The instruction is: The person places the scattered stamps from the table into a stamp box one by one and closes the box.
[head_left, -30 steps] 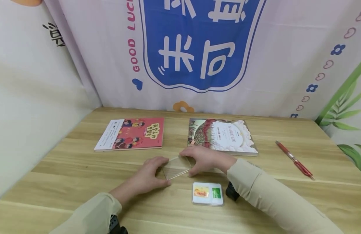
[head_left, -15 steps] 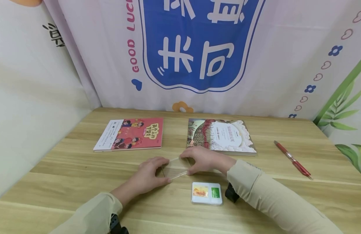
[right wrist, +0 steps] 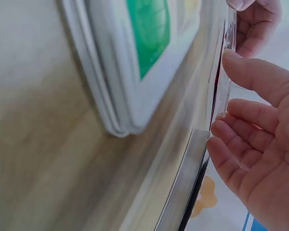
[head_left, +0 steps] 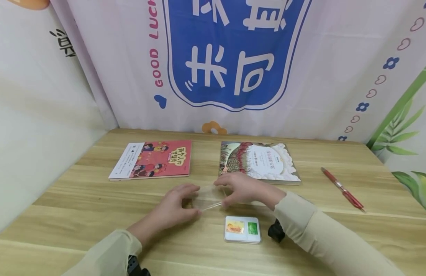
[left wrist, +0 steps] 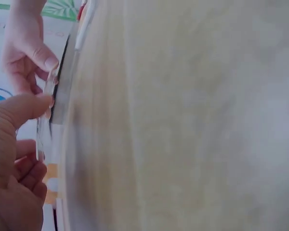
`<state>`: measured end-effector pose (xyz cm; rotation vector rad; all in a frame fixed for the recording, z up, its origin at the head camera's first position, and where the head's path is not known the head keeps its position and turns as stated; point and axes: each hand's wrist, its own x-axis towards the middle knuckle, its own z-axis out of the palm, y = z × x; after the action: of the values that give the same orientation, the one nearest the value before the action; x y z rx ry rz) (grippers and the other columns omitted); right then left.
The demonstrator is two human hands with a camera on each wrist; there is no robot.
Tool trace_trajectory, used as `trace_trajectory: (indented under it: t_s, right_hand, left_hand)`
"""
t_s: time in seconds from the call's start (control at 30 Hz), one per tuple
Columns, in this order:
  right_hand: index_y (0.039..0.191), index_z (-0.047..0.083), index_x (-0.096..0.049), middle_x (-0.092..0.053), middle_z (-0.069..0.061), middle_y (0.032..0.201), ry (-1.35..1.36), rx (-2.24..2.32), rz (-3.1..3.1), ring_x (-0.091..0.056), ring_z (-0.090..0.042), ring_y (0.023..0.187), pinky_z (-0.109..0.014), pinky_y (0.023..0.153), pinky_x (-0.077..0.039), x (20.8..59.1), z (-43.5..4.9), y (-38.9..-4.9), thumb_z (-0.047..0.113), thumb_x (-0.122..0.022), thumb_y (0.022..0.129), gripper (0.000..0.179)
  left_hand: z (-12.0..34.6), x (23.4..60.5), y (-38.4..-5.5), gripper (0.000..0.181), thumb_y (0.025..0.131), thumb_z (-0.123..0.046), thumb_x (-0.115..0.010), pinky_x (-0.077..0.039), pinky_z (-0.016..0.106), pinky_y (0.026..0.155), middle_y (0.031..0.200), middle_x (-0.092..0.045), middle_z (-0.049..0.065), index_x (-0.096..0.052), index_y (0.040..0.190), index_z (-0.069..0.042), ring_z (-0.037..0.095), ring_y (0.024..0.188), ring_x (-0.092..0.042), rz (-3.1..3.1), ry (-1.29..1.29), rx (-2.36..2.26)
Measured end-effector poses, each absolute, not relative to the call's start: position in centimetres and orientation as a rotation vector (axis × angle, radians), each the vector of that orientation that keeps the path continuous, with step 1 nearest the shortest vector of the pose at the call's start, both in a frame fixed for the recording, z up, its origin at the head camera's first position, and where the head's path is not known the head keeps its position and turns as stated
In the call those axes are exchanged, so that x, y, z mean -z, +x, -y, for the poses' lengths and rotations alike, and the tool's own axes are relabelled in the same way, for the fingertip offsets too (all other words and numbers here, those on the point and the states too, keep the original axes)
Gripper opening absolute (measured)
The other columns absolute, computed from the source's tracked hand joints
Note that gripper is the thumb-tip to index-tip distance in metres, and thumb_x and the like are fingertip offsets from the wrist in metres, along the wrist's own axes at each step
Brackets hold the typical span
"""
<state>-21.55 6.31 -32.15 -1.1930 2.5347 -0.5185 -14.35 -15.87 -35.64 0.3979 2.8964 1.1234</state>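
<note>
A clear, thin, square-looking plastic piece (head_left: 208, 197) is held between both hands over the middle of the table. My left hand (head_left: 175, 203) pinches its left side, thumb at the near corner and fingers at the far one. On the opposite side my right hand (head_left: 245, 188) grips it the same way, thumb nearer me. Seen edge-on in the left wrist view, the clear piece (left wrist: 40, 137) shows as a narrow strip between thumb and fingers. A flat white case (head_left: 242, 238) with a gold note-like picture and a green one lies just below the right hand.
A red picture book (head_left: 164, 159) lies at the back left. Behind the right hand lies another book (head_left: 268, 163) with a white lacy cover. A red pen (head_left: 343, 189) rests at the right on the wooden table (head_left: 68, 214). A printed curtain (head_left: 137, 111) hangs behind.
Both hands keep their hold on the clear piece, which seems slightly more tilted. The head view has shifted a little, so the books, case and pen appear slightly further left.
</note>
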Motion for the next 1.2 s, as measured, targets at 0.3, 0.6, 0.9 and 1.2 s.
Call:
trace_trajectory:
  t_s: [0.3,0.6,0.9,1.2]
  right_hand:
    - [0.132,0.007,-0.051,-0.047,-0.009,0.137,-1.156,0.719,-2.508,-0.048,-0.026,0.121,-0.039,0.089,-0.048,31.2,-7.9,-20.5,0.021,-0.07,0.081,0.056]
    - [0.129,0.005,-0.053,-0.056,-0.008,0.127,-1.12,0.915,-2.559,-0.055,-0.024,0.108,-0.027,0.082,-0.049,30.4,-9.6,-18.9,0.024,-0.074,0.078,0.058]
    - [0.126,0.009,-0.056,-0.059,-0.008,0.122,-0.998,1.041,-2.591,-0.055,-0.022,0.106,-0.029,0.082,-0.049,30.6,-11.6,-17.2,0.029,-0.075,0.076,0.057]
    - [0.125,0.005,-0.056,-0.058,-0.014,0.122,-0.843,1.263,-2.563,-0.055,-0.027,0.105,-0.027,0.082,-0.048,31.2,-13.6,-14.9,0.024,-0.076,0.075,0.057]
  left_hand:
    - [16.1,34.8,-14.4,0.064,0.072,-0.029,-0.078,-0.033,0.055,0.101,0.136,-0.047,0.013,-0.054,0.129,-0.011,0.035,0.125,-0.043,-2.848,0.486,-1.222]
    - [15.5,34.2,-14.1,0.065,0.072,-0.029,-0.078,-0.035,0.055,0.099,0.137,-0.047,0.011,-0.053,0.13,-0.014,0.033,0.123,-0.046,-2.795,0.543,-1.335]
    - [14.3,34.2,-13.8,0.062,0.074,-0.019,-0.077,-0.036,0.043,0.102,0.134,-0.048,0.013,-0.052,0.13,-0.006,0.031,0.122,-0.046,-2.665,0.736,-1.533]
    - [12.7,34.7,-13.4,0.063,0.073,-0.001,-0.074,-0.035,0.022,0.099,0.136,-0.041,0.025,-0.046,0.128,0.01,0.033,0.128,-0.04,-2.367,0.816,-1.787]
